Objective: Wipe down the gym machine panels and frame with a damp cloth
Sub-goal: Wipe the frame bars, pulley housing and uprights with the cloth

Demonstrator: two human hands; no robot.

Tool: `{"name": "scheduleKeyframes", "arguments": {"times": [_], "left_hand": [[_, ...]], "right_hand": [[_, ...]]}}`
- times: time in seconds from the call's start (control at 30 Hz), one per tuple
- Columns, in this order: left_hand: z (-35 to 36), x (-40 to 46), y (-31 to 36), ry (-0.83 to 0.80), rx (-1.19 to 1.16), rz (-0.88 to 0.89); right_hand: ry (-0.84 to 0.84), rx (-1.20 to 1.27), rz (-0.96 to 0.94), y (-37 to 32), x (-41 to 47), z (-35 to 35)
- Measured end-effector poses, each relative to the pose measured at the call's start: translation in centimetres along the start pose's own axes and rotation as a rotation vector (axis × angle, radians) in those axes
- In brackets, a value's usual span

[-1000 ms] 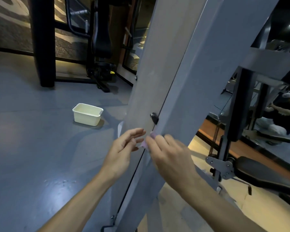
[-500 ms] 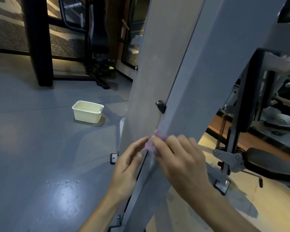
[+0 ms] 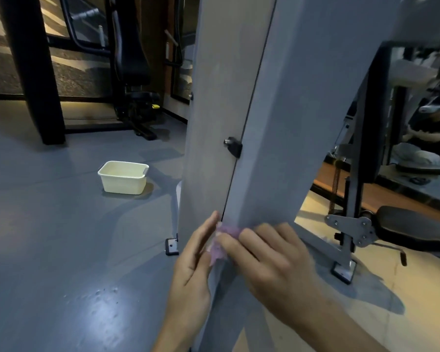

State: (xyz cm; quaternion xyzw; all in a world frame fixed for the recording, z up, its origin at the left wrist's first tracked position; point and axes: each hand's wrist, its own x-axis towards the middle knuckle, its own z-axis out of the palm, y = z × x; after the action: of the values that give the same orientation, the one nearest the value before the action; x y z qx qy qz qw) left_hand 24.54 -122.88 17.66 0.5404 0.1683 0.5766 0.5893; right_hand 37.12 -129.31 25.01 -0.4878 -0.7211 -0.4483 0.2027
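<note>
A tall grey machine panel (image 3: pixel 211 118) stands beside a slanted grey frame beam (image 3: pixel 290 123), with a black knob (image 3: pixel 233 146) on the seam between them. A small pink cloth (image 3: pixel 225 237) lies against the beam's front edge low down. My right hand (image 3: pixel 269 257) presses the cloth on the beam with its fingers laid over it. My left hand (image 3: pixel 193 265) is on the panel side of that edge, its straight fingers touching the cloth. Most of the cloth is hidden under my fingers.
A cream plastic tub (image 3: pixel 123 177) sits on the grey floor to the left. The machine's black foot plates (image 3: pixel 172 246) and a padded seat (image 3: pixel 414 229) with its bracket stand low right. A dark pillar (image 3: pixel 33 72) and another machine stand at the back left. A mirror at the right shows a person.
Both hands have slid down the beam edge with the cloth, away from the black knob. The view has shifted closer to the panel.
</note>
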Motion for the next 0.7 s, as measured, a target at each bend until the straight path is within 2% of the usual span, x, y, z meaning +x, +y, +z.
{"name": "scheduleKeyframes", "arguments": {"times": [0.07, 0.2, 0.3, 0.4, 0.47, 0.57, 0.7], "left_hand": [[0.5, -0.1, -0.1, 0.028, -0.031, 0.000], [-0.1, 0.1, -0.5, 0.022, 0.022, 0.003], [-0.2, 0.3, -0.2, 0.035, -0.028, -0.010], [0.0, 0.1, -0.2, -0.018, -0.028, -0.051], [-0.4, 0.2, -0.4, 0.006, -0.060, -0.080], [-0.3, 0.5, -0.3, 0.059, -0.068, -0.058], [0.0, 0.4, 0.1, 0.109, -0.105, -0.060]], "right_hand": [[0.080, -0.041, 0.017, 1.8, 2.1, -1.2], [0.288, -0.034, 0.174, 3.1, 4.5, -1.1], [0.205, 0.054, 0.178, -0.2, 0.9, 1.2], [0.043, 0.053, 0.107, -2.9, -3.7, 3.1], [0.016, 0.038, 0.039, -2.6, -4.2, 3.0], [0.077, -0.003, 0.041, 0.0, -0.9, 0.8], [0.224, 0.011, 0.199, 1.2, 2.4, 0.1]]}}
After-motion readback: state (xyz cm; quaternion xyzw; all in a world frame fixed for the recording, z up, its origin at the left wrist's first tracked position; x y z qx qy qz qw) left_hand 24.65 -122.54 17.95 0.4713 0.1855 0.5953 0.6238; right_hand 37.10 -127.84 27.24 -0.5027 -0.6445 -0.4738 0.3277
